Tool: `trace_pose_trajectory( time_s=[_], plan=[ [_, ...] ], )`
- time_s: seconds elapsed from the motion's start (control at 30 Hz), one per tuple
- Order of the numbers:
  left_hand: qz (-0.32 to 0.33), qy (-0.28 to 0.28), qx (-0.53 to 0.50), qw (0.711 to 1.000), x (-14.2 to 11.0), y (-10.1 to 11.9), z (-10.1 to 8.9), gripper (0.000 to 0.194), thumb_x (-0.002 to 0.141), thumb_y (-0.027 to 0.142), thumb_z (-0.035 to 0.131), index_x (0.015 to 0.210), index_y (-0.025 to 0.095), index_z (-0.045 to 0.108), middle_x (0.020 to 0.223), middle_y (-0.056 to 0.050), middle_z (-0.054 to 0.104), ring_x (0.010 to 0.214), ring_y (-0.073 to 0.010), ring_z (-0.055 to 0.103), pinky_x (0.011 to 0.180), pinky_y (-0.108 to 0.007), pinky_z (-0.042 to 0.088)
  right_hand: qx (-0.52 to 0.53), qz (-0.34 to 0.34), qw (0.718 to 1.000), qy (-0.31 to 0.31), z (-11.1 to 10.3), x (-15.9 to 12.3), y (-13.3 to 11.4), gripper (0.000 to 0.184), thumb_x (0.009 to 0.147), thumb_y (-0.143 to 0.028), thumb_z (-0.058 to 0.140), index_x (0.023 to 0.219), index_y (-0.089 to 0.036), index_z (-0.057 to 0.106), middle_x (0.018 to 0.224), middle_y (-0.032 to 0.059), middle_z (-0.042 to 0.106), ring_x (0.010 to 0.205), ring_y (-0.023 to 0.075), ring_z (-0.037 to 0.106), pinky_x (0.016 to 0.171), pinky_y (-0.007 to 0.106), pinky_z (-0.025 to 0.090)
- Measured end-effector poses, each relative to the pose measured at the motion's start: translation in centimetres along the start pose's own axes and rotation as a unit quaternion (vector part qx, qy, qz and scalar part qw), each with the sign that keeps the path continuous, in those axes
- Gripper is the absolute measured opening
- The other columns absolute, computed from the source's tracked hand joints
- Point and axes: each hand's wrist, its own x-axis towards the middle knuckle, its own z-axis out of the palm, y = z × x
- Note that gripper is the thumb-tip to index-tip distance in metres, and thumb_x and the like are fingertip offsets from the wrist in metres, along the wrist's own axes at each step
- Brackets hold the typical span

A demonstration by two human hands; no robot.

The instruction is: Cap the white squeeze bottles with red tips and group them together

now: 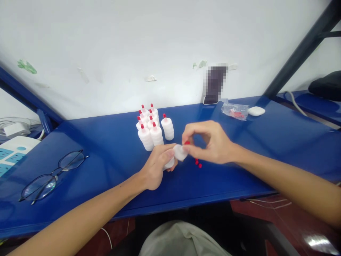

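My left hand (157, 163) is wrapped round a white squeeze bottle (179, 153), which is tilted with its top toward the right. At that top, the thumb and forefinger of my right hand (210, 142) pinch a small red cap (187, 143). Whether the cap is fully seated on the nozzle is hidden by the fingers. Below my right hand, a few loose red caps (200, 165) lie on the blue table. Beyond my left hand stands a group of white squeeze bottles (156, 135) with red caps on, and one capped bottle (167, 128) stands slightly apart on their right.
Eyeglasses (57, 172) lie at the left, near a white power strip (16, 153). A phone (215, 85) leans on the wall at the back. A clear plastic bag (234, 111) with red pieces and a white rounded case (256, 111) lie at the back right of the blue table (112, 142).
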Motion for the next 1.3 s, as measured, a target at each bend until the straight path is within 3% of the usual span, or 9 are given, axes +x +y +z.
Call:
trace_pose_trajectory(
  time_s=[0.1, 0.27, 0.4, 0.63, 0.73, 0.93, 1.07, 1.17, 1.3],
  plan=[
    [-0.015, -0.021, 0.030, 0.999, 0.0, 0.4, -0.1, 0.029, 0.093, 0.034, 0.036, 0.076, 0.016, 0.052, 0.063, 0.000, 0.052, 0.059, -0.0136, 0.045, 0.060, -0.028, 0.034, -0.035, 0.066, 0.997, 0.032, -0.9, 0.3, 1.4, 0.010, 0.081, -0.023, 0.070, 0.082, -0.017, 0.062, 0.069, -0.0017, 0.063, 0.061, 0.0103, 0.055, 0.059, 0.024, 0.046],
    [0.014, -0.085, 0.157, 0.984, 0.0, 1.4, -0.3, 0.032, 0.098, 0.029, 0.033, 0.081, 0.017, 0.057, 0.078, -0.001, 0.062, 0.072, -0.0163, 0.047, 0.077, -0.032, 0.035, -0.111, 0.185, 0.969, -0.117, -0.8, 0.6, 2.9, 0.017, 0.085, -0.029, 0.066, 0.097, -0.017, 0.068, 0.074, -0.0010, 0.069, 0.058, 0.0099, 0.057, 0.059, 0.024, 0.045],
    [0.019, -0.087, 0.225, 0.970, 0.2, 1.4, -0.2, 0.039, 0.103, 0.033, 0.028, 0.085, 0.018, 0.060, 0.080, -0.001, 0.066, 0.072, -0.0168, 0.045, 0.082, -0.034, 0.033, -0.126, 0.189, 0.964, -0.134, -1.5, 1.0, 2.5, 0.024, 0.087, -0.031, 0.064, 0.105, -0.017, 0.069, 0.080, 0.0013, 0.072, 0.062, 0.0116, 0.061, 0.061, 0.025, 0.047],
    [0.054, -0.022, 0.215, 0.975, 0.1, 1.1, 0.5, 0.049, 0.105, 0.034, 0.027, 0.070, 0.015, 0.056, 0.056, 0.002, 0.053, 0.054, -0.0108, 0.047, 0.063, -0.026, 0.038, -0.050, 0.298, 0.880, -0.367, -4.7, 1.2, 1.0, 0.027, 0.083, -0.019, 0.062, 0.109, -0.017, 0.068, 0.069, -0.0012, 0.070, 0.055, 0.0124, 0.063, 0.053, 0.023, 0.049],
    [0.062, -0.026, 0.206, 0.976, -0.2, 1.1, 0.4, 0.049, 0.104, 0.037, 0.027, 0.071, 0.015, 0.057, 0.053, 0.001, 0.052, 0.051, -0.0106, 0.048, 0.056, -0.024, 0.037, -0.036, 0.269, 0.880, -0.389, -4.4, 1.0, 0.9, 0.034, 0.079, -0.014, 0.065, 0.112, -0.016, 0.068, 0.075, 0.0008, 0.071, 0.063, 0.0132, 0.065, 0.057, 0.022, 0.051],
    [0.034, 0.002, 0.186, 0.982, -0.1, 0.9, 0.1, 0.052, 0.104, 0.042, 0.027, 0.074, 0.015, 0.059, 0.054, 0.001, 0.055, 0.051, -0.0103, 0.051, 0.055, -0.023, 0.038, -0.058, 0.186, 0.905, -0.378, -3.5, 0.7, 1.4, 0.020, 0.078, -0.011, 0.064, 0.095, -0.016, 0.075, 0.093, 0.0048, 0.073, 0.070, 0.0119, 0.065, 0.063, 0.022, 0.052],
    [0.010, 0.070, 0.126, 0.989, 0.1, 0.4, 0.2, 0.050, 0.104, 0.047, 0.030, 0.079, 0.015, 0.058, 0.061, 0.000, 0.057, 0.053, -0.0104, 0.055, 0.055, -0.023, 0.041, -0.088, 0.174, 0.922, -0.334, -3.5, 0.6, 1.9, 0.017, 0.081, -0.012, 0.063, 0.092, -0.017, 0.075, 0.088, 0.0033, 0.074, 0.071, 0.0127, 0.067, 0.066, 0.024, 0.054],
    [-0.008, 0.113, 0.095, 0.989, 0.2, 0.2, 0.3, 0.044, 0.104, 0.047, 0.033, 0.085, 0.016, 0.058, 0.063, 0.002, 0.053, 0.053, -0.0099, 0.052, 0.054, -0.023, 0.039, -0.097, 0.141, 0.960, -0.222, -3.1, 0.7, 1.7, 0.013, 0.082, -0.016, 0.065, 0.090, -0.017, 0.075, 0.090, 0.0034, 0.073, 0.074, 0.0132, 0.067, 0.070, 0.026, 0.055],
    [-0.022, 0.104, 0.095, 0.990, 0.3, 0.4, 0.4, 0.043, 0.104, 0.045, 0.034, 0.085, 0.016, 0.060, 0.067, 0.001, 0.053, 0.059, -0.0108, 0.049, 0.057, -0.024, 0.037, 0.002, 0.082, 0.995, -0.049, -1.8, 0.7, 0.6, 0.007, 0.080, -0.019, 0.070, 0.086, -0.017, 0.073, 0.088, 0.0034, 0.070, 0.076, 0.0136, 0.067, 0.071, 0.027, 0.056]
  ],
)
